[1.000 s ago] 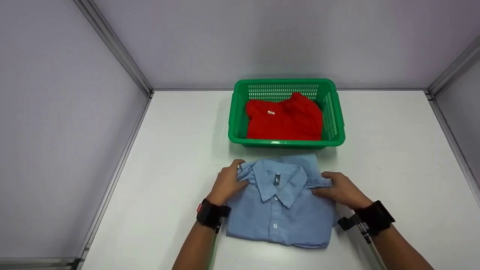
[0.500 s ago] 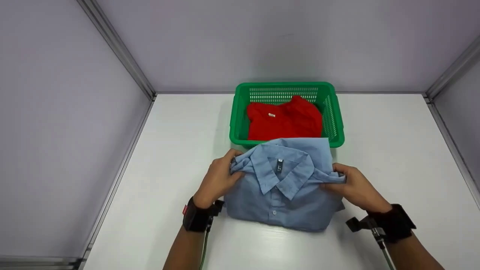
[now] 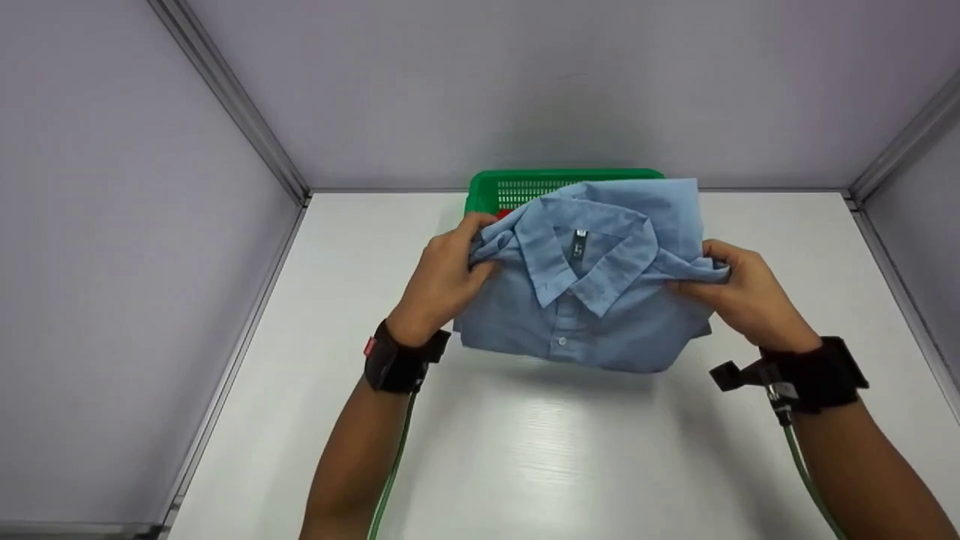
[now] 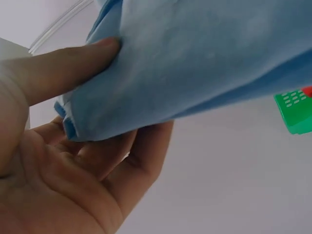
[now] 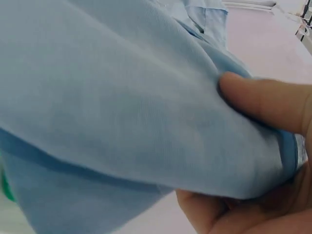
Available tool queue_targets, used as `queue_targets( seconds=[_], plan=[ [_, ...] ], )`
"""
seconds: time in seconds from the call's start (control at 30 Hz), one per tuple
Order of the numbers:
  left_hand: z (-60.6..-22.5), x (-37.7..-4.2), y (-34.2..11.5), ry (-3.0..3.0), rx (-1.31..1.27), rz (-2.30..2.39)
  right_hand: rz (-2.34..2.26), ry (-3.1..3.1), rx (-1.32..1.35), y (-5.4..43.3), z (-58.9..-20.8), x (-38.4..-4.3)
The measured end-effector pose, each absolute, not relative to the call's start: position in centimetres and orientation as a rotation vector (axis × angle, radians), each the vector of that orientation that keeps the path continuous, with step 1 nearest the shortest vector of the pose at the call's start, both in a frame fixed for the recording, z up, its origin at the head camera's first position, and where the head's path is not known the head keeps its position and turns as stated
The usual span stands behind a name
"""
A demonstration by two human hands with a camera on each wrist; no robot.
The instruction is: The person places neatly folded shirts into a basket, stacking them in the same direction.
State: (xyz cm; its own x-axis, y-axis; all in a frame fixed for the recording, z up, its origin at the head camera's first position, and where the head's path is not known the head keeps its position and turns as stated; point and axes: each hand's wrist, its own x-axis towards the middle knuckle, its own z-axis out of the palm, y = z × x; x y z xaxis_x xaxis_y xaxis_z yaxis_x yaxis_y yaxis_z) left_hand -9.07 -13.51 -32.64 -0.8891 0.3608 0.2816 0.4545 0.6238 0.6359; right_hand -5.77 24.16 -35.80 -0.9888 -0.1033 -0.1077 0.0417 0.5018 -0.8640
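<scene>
A folded light-blue button-up shirt (image 3: 510,315) hangs above the table, collar and dark neck label facing up. My left hand (image 3: 446,277) grips its left shoulder edge, thumb on top and fingers underneath, as the left wrist view shows with the shirt cloth (image 4: 195,58). On the other side my right hand (image 3: 750,292) pinches the right shoulder edge; in the right wrist view the thumb presses on the cloth (image 5: 122,97) with fingers beneath. Behind the shirt stands a green basket (image 3: 487,184), mostly covered from view. Only a sliver of red cloth (image 3: 503,214) shows inside it.
The white table (image 3: 555,457) extends in front of the shirt and to both sides. A grey back wall (image 3: 570,82) rises right behind the basket, and a left side panel (image 3: 135,262) with metal edging bounds the space.
Both hands have lifted the shirt off the table and carried it forward. It now covers most of the basket and the red cloth, which were in plain sight before.
</scene>
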Motion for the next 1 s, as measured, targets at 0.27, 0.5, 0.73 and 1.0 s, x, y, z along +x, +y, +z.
queue_targets(
  seconds=[0.27,0.5,0.73,1.0],
  plan=[
    [-31.7,-13.2,-12.4,-2.647,-0.691,-1.102,-1.644,2.562,0.035,24.7,-33.7,-10.1],
    [-33.3,-15.1,-12.3,-2.569,-0.623,-1.21,-1.65,2.503,0.131,24.4,-32.7,-12.0],
    [-34.5,-15.1,-13.5,-2.533,-0.512,-1.279,-1.662,2.417,0.161,22.8,-33.3,-12.6],
    [-34.9,-13.0,-14.0,-2.83,-0.373,-1.067,-1.304,2.518,0.055,21.3,-34.2,-11.1]
  ],
)
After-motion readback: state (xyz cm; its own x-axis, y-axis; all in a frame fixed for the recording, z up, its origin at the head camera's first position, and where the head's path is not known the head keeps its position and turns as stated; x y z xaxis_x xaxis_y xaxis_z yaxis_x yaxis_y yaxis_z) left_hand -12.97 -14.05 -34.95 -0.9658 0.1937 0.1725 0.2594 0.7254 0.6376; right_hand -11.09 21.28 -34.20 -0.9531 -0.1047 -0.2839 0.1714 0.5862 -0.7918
